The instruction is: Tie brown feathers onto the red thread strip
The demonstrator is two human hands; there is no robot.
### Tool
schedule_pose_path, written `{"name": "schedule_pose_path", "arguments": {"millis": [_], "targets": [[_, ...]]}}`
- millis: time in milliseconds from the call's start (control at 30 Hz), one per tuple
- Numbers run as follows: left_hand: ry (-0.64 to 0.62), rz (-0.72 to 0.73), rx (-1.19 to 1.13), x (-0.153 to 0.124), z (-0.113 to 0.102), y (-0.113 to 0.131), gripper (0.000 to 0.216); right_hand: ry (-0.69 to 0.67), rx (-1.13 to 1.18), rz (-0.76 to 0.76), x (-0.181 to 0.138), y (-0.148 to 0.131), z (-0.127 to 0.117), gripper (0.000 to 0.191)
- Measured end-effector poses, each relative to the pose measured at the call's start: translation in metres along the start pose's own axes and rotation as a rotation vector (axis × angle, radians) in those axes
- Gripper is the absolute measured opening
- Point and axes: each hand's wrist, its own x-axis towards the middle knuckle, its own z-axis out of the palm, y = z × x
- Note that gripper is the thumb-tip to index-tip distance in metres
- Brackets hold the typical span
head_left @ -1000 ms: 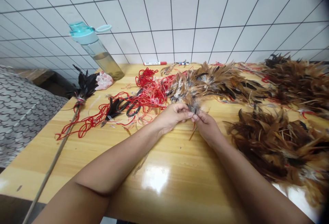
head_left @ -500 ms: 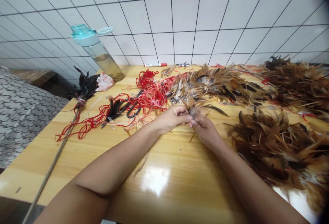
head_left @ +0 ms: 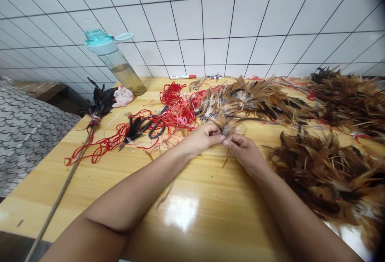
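A small bunch of brown feathers is pinched at its base between my two hands, over the middle of the table. My left hand is closed on it with thumb and fingertips. From the other side, the fingertips of my right hand press together at the same bunch, fingers closed. Just beyond lies a pile of tan feathers. A tangle of red string spreads to its left, beside black-handled scissors partly covered by string and a black feather.
A larger heap of brown feathers lies at the right, another behind it. At the left, a wooden stick with black feathers tied to its end hangs over the edge. A water bottle and a red marker stand by the tiled wall.
My right hand has shifted slightly right, away from the left one. The long dark feather that stuck out to the right has swung upward. My left hand stays about where it was.
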Motion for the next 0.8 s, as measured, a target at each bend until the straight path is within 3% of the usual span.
{"name": "schedule_pose_path", "arguments": {"millis": [167, 233, 333, 467, 633, 800], "targets": [[-0.086, 0.077, 0.056, 0.0, 0.0, 0.006, 0.026, 0.029, 0.02, 0.023, 0.001, 0.001, -0.001, 0.031], [-0.014, 0.137, 0.147, 0.001, -0.004, 0.011, 0.021, 0.063, 0.06, 0.025, 0.001, 0.0, -0.002, 0.031], [0.159, 0.244, 0.495, 0.004, -0.017, 0.015, 0.012, 0.112, 0.152, 0.066, 0.001, -0.002, -0.004, 0.032], [0.213, 0.371, 0.987, 0.005, -0.031, 0.012, 0.009, 0.136, 0.269, 0.097, 0.001, -0.003, -0.007, 0.03], [0.203, 0.339, 1.326, 0.003, -0.03, 0.008, 0.015, 0.161, 0.303, 0.107, 0.0, -0.005, -0.006, 0.03], [0.172, 0.304, 1.464, 0.004, -0.029, 0.009, 0.018, 0.194, 0.296, 0.107, 0.0, -0.004, -0.004, 0.029]]}}
